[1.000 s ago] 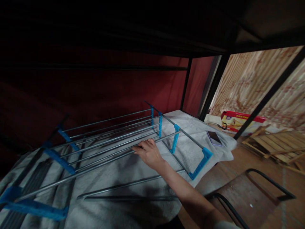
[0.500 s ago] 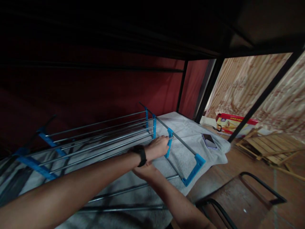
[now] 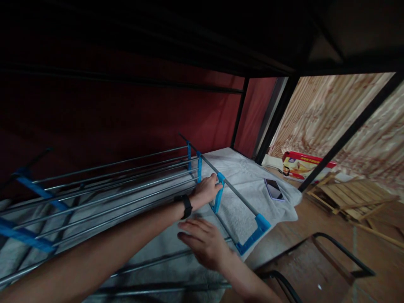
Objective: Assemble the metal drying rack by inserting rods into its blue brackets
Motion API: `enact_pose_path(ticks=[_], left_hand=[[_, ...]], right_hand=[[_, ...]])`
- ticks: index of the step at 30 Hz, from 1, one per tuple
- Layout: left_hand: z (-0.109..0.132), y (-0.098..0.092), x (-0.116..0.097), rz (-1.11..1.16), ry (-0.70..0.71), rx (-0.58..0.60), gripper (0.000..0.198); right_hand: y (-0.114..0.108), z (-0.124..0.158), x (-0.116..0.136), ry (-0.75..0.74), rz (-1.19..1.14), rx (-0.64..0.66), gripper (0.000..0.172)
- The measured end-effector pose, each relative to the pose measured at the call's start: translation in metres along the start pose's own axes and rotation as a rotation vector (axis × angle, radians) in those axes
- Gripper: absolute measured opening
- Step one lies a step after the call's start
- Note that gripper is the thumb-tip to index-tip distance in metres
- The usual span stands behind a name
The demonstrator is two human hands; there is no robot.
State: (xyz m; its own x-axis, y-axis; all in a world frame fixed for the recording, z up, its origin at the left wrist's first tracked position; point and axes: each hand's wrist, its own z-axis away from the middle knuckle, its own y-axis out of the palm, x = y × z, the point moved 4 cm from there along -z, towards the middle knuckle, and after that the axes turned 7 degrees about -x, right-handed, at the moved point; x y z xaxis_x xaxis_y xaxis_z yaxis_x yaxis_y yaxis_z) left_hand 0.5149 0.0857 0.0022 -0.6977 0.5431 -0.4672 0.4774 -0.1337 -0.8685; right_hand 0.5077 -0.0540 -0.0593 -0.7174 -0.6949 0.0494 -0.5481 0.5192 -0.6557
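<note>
A rack of long metal rods with blue plastic brackets (image 3: pixel 126 185) lies on a grey-white blanket (image 3: pixel 246 176) under a dark bunk frame. My left hand (image 3: pixel 206 189), with a black watch on its wrist, is closed around a blue bracket (image 3: pixel 218 194) and the rod beside it. Just below it, my right hand (image 3: pixel 205 242) hovers over the blanket with its fingers stretched out and nothing in it. Loose rods (image 3: pixel 164 286) lie on the blanket near my right wrist.
A phone (image 3: pixel 274 189) lies on the blanket's right corner. Beyond it a red and white box (image 3: pixel 303 165) sits on the floor by wooden slats (image 3: pixel 353 198). A black metal chair frame (image 3: pixel 334 261) stands at lower right. Black bed posts rise behind.
My left arm came in and took hold of the blue bracket. My right hand left the rods and drew back toward me, with its fingers now spread.
</note>
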Motion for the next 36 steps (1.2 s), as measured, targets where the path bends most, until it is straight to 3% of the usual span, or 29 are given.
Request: enact_pose_path(ticks=[3,6,9,13,17,21,36], left_hand=[[-0.006,-0.001,0.003,0.039,0.026,-0.012,0.024],[-0.007,-0.002,0.004,0.074,0.042,-0.011,0.022],[-0.006,-0.001,0.004,0.096,0.055,0.0,0.021],[-0.008,0.001,0.007,0.115,0.063,-0.014,0.02],[-0.01,0.006,0.014,0.142,0.052,-0.013,0.019],[-0.008,0.012,0.018,0.164,0.042,-0.004,0.019],[-0.012,0.011,0.02,0.292,0.051,-0.037,0.027]], right_hand=[[-0.048,0.013,-0.03,0.238,0.164,-0.136,0.039],[-0.084,0.006,-0.057,0.467,0.375,-0.2,0.038],[-0.094,-0.007,-0.072,0.671,0.554,-0.081,0.039],[-0.085,-0.018,-0.076,0.862,0.687,0.186,0.041],[-0.08,-0.024,-0.074,0.901,0.755,0.307,0.035],[-0.08,-0.025,-0.077,0.878,0.796,0.368,0.043],[-0.08,-0.028,-0.077,0.86,0.768,0.397,0.043]])
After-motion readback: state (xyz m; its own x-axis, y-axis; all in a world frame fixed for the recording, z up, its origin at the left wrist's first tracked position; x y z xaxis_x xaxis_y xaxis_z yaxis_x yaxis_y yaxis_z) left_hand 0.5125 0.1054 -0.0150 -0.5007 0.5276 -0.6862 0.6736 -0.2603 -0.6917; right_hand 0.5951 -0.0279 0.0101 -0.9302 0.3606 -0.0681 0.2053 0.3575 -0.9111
